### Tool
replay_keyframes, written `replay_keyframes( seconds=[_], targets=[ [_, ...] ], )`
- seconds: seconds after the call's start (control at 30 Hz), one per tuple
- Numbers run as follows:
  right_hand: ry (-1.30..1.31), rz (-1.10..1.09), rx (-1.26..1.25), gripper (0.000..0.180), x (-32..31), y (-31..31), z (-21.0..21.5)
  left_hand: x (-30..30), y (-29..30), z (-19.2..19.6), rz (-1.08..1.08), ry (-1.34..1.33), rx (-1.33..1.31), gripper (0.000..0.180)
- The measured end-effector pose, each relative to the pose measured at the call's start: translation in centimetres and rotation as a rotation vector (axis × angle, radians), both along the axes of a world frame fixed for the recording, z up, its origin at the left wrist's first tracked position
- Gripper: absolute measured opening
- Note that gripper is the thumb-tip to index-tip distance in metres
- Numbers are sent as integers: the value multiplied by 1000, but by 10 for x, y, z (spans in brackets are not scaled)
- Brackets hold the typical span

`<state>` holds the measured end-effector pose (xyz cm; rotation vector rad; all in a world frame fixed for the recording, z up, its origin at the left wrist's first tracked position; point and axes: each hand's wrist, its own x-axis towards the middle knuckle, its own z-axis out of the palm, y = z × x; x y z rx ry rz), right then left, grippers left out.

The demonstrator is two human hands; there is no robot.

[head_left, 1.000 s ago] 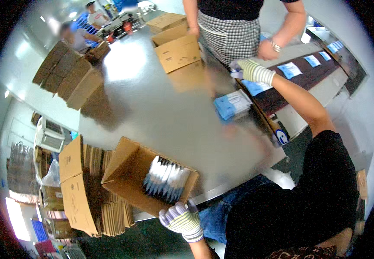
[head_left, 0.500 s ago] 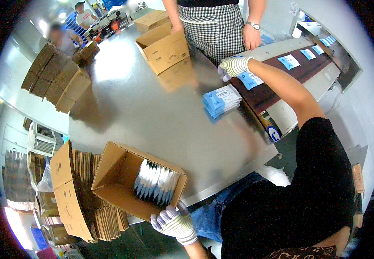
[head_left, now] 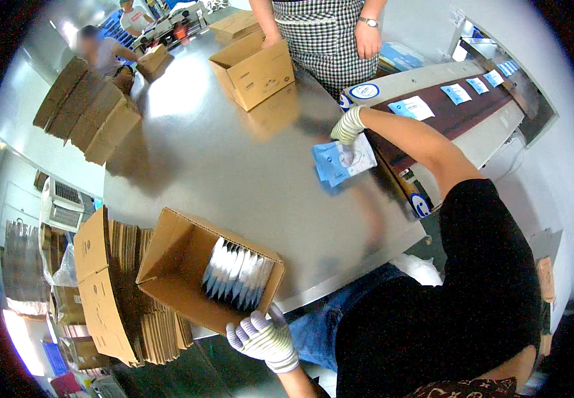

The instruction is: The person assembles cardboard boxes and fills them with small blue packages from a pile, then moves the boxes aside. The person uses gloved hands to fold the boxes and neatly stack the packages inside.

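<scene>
My left hand [head_left: 262, 339], in a striped knit glove, grips the near edge of an open cardboard box [head_left: 179, 296]. Inside that box, blue-and-white packets [head_left: 237, 275] stand on edge in a row at the right side; its left part shows bare cardboard. My right hand [head_left: 348, 129], gloved the same way, is at a small stack of flat blue-and-white packets [head_left: 330, 162] on the metal table. Its fingers are bent down over the top packet and hold it. Several similar packets lie on the dark conveyor belt [head_left: 436, 121], the nearest packet [head_left: 411, 107] just beyond my right forearm.
Across the metal table [head_left: 234, 179], a person in a checked apron has one hand at another open box [head_left: 254, 76]. Folded cartons [head_left: 111, 285] stand left of my box. More stacked cardboard [head_left: 85, 109] sits at the far left, near another person.
My right hand has come from the belt's end to the packet stack. Packets on the belt have advanced toward me. My left hand stays on the box, which has shifted slightly left.
</scene>
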<state>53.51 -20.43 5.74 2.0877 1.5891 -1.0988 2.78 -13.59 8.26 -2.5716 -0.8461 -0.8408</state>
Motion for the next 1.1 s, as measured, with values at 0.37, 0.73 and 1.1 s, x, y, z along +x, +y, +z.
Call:
replay_keyframes(
  seconds=[0.37, 0.73, 1.1],
  targets=[
    [-285, -68, 411, 76, -206, -49, -32, 4, 1, -1, -27, -40, -5, 24],
    [-543, 564, 1753, 36, -223, -15, 82, -3, -3, -2, -39, -7, -31, 27],
    [220, 473, 1687, 49, -285, 62, 133, -7, -4, -2, -87, -46, -92, 24]
  ],
)
